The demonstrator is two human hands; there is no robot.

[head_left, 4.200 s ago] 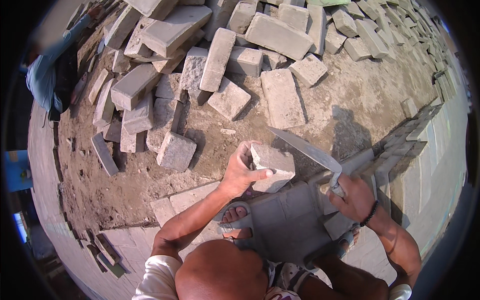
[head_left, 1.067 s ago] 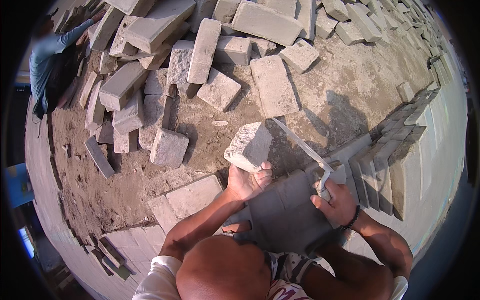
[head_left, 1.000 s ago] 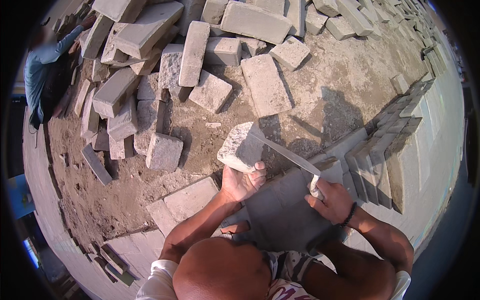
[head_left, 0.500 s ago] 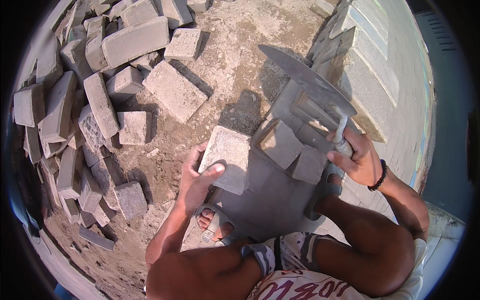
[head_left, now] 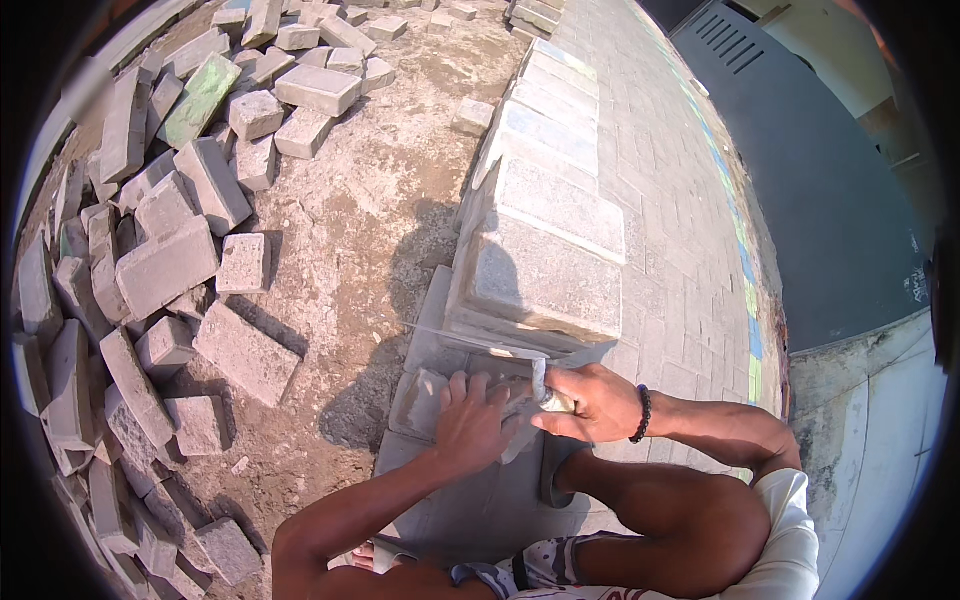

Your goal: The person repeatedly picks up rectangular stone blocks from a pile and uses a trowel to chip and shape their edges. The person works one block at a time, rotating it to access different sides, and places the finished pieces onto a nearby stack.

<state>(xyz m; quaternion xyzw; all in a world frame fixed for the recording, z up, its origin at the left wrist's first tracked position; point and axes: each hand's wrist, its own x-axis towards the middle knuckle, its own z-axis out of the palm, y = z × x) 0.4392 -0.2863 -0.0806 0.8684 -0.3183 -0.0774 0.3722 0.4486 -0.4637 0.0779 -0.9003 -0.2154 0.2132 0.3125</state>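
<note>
My right hand is closed around the handle of a mason's trowel. Its blade, seen nearly edge-on, points left along the end of a stacked row of concrete blocks. Just left of the handle, my left hand lies low, its fingers bent over a grey concrete block among the pieces at the foot of the row. The hand and shadow hide much of that block. Another block lies flat at the left of my fingers.
A heap of loose concrete blocks spreads over the dirt at left. Paving runs along the right side of the stacked row, with a grey-blue gate beyond. My bent knee is close below my right forearm.
My left hand, which held a block up in the open, has moved right and down to the blocks by the row. The trowel is lower, its blade turned edge-on. The view has shifted right.
</note>
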